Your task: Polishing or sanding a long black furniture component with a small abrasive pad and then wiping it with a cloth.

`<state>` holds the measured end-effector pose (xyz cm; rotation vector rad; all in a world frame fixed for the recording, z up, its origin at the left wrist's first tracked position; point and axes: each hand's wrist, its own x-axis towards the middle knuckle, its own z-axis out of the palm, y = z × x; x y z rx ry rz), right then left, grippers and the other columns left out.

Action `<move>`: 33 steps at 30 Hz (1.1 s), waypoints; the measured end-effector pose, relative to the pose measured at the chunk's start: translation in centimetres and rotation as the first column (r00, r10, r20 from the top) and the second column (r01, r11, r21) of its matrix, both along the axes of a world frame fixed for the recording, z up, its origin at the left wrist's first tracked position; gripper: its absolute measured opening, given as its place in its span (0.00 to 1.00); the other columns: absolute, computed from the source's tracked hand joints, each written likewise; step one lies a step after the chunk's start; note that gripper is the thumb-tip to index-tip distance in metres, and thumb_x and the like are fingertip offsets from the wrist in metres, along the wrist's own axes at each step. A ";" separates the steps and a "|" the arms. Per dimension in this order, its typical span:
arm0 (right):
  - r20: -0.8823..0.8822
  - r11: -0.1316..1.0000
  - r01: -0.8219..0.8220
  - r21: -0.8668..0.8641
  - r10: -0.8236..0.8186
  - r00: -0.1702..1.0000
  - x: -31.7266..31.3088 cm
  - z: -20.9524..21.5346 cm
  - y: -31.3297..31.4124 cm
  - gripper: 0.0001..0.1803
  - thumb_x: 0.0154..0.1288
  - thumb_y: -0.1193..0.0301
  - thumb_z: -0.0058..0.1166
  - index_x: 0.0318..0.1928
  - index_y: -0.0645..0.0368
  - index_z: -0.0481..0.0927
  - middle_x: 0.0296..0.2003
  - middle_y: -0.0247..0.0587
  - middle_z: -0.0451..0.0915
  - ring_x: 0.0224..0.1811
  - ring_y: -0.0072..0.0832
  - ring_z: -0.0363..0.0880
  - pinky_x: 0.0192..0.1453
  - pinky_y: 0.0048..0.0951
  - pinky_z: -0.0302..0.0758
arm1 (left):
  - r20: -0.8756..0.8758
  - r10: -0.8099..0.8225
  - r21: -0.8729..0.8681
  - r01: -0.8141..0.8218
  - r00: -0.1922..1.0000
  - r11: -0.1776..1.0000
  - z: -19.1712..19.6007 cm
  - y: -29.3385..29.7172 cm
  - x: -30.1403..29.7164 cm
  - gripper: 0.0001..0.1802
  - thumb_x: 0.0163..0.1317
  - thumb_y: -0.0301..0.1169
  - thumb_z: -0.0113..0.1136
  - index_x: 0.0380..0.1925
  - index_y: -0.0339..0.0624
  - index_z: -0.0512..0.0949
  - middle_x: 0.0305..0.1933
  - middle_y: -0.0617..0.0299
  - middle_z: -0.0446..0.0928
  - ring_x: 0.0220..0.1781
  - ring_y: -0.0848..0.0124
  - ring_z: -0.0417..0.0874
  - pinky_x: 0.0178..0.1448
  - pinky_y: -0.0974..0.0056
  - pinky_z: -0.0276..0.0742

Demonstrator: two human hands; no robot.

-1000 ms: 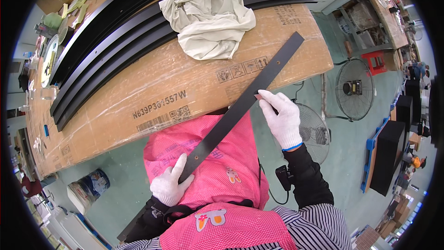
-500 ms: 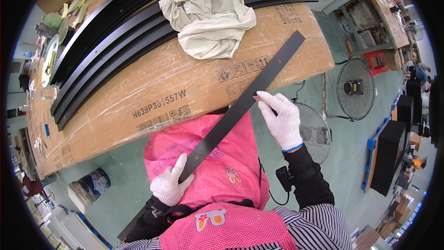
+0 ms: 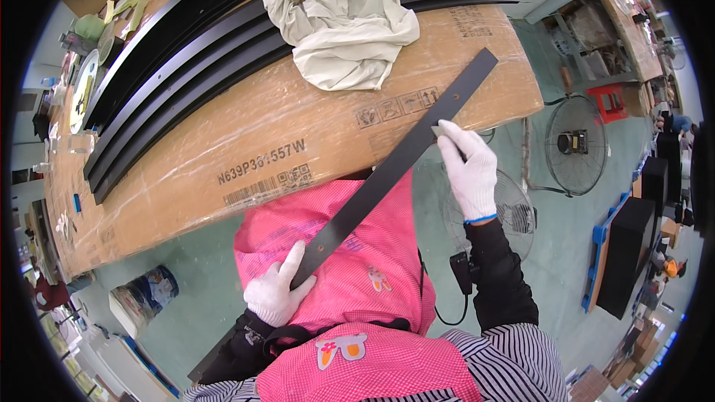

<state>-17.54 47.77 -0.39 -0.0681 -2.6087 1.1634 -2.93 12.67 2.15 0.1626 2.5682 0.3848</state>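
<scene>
A long flat black strip [image 3: 395,169] with small screw holes lies slantwise, its far end over the cardboard and its near end in front of my pink apron [image 3: 339,212]. Around that near end, my white-gloved left hand [image 3: 277,289] is closed, thumb and forefinger on either side. My right hand [image 3: 471,171], also gloved in white, pinches a small flat piece [image 3: 437,131] between thumb and fingertips. This piece touches the strip's right edge, past its middle; its grey face shows, but its exact kind is unclear.
The cardboard-topped bench [image 3: 186,171] carries several long black profiles [image 3: 186,67] and a crumpled cream cloth [image 3: 342,30]. To the right stand wire-caged fans [image 3: 575,143] and a red stool [image 3: 609,104]. A bucket [image 3: 153,290] sits on the floor at left.
My right hand has slid up and right along the strip's edge with the small piece, whose visible face turned from reddish to grey. My left hand keeps its grip.
</scene>
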 end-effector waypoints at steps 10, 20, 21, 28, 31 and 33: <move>0.249 0.848 -0.522 -0.094 0.528 0.812 9.0 0.7 -7.6 0.12 0.69 0.67 0.66 0.52 0.44 0.89 0.28 0.35 0.78 0.31 0.36 0.83 0.35 0.35 0.80 | 0.007 0.011 0.006 -0.011 1.000 1.000 -0.2 0.1 0.0 0.45 0.62 0.53 0.73 0.78 0.62 0.68 0.37 0.48 0.85 0.31 0.52 0.89 0.35 0.50 0.84; 0.083 0.955 -0.295 0.035 0.292 0.953 5.6 0.6 -7.6 0.12 0.68 0.71 0.66 0.51 0.49 0.89 0.31 0.36 0.82 0.31 0.34 0.85 0.35 0.33 0.80 | 0.018 0.017 0.062 -0.018 1.000 0.998 -0.2 1.1 -1.5 0.44 0.66 0.55 0.68 0.80 0.66 0.63 0.37 0.48 0.84 0.30 0.51 0.88 0.34 0.49 0.84; 0.071 0.921 -0.377 0.102 0.371 0.926 6.9 0.5 -8.9 0.12 0.68 0.70 0.66 0.51 0.47 0.89 0.29 0.33 0.80 0.29 0.32 0.84 0.33 0.33 0.79 | 0.053 0.011 0.075 -0.015 0.999 0.997 -0.2 1.4 -1.9 0.46 0.65 0.55 0.70 0.81 0.63 0.63 0.37 0.48 0.85 0.31 0.51 0.89 0.36 0.49 0.85; 0.015 0.995 -0.065 -0.081 0.066 0.998 0.3 -0.1 -2.8 0.11 0.71 0.73 0.65 0.52 0.58 0.90 0.39 0.46 0.88 0.38 0.33 0.87 0.46 0.31 0.82 | -0.117 0.033 0.153 -0.015 0.993 0.988 -1.1 6.1 -6.5 0.60 0.64 0.53 0.71 0.83 0.34 0.47 0.39 0.46 0.86 0.30 0.49 0.89 0.32 0.48 0.84; 0.039 0.999 0.047 -0.025 -0.046 0.998 -1.5 0.5 -1.0 0.12 0.71 0.73 0.65 0.53 0.58 0.90 0.37 0.44 0.87 0.38 0.31 0.87 0.45 0.30 0.80 | -0.127 -0.008 0.143 0.027 0.992 0.989 -1.8 8.3 -8.5 0.57 0.64 0.51 0.71 0.81 0.33 0.50 0.40 0.46 0.87 0.30 0.49 0.89 0.31 0.47 0.84; 0.194 0.996 -0.071 0.052 0.059 0.979 0.2 1.2 -2.8 0.13 0.70 0.72 0.65 0.53 0.53 0.90 0.35 0.40 0.86 0.37 0.32 0.86 0.44 0.31 0.81 | -0.148 -0.013 0.166 0.038 0.989 0.985 -2.1 9.4 -9.2 0.55 0.64 0.50 0.72 0.80 0.34 0.52 0.40 0.45 0.87 0.31 0.49 0.89 0.31 0.47 0.84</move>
